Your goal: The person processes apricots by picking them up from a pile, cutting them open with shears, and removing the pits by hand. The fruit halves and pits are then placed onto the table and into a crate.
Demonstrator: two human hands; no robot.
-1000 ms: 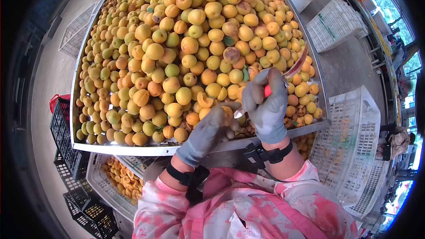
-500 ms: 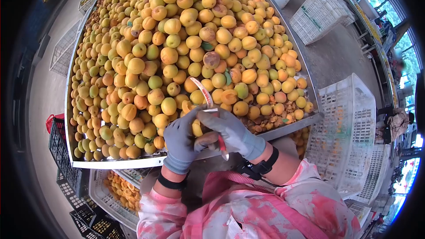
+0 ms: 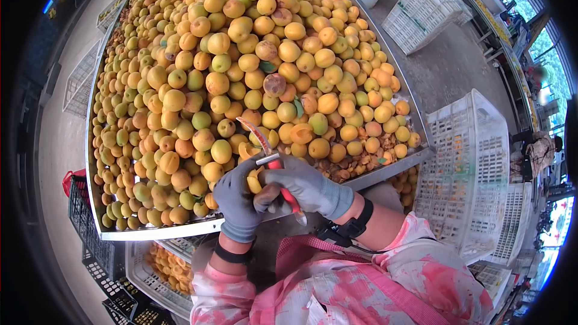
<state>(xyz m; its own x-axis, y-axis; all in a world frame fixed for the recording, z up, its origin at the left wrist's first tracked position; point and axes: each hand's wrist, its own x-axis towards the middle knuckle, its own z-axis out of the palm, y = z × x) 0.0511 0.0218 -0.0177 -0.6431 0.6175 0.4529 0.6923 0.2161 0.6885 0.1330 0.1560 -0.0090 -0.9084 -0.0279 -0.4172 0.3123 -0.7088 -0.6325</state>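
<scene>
A: Handwear?
B: Matt grey fabric gloves on the left hand [image 3: 235, 195] and right hand [image 3: 310, 186]; cuffs [image 3: 239, 232] knitted.
A: Tool?
B: Curved red-handled knife [image 3: 291, 198]: handle smooth, plastic-looking, slightly glossy; collar [image 3: 268, 159] shiny metal.
A: Produce?
B: Round yellow-orange fruits [image 3: 174, 100]: smooth skins, soft sheen.
A: Surroundings?
B: Silvery table rim [image 3: 162, 231]: smooth, reflective metal. White perforated crate [image 3: 466, 168]: plastic. Pink-and-white sleeve [image 3: 433, 253]: matt cloth. Grey floor [image 3: 439, 75]: matt, concrete-looking.

Metal-rimmed table [image 3: 385, 170], heaped apricots [image 3: 218, 43], brown scraps [image 3: 344, 171]
</scene>
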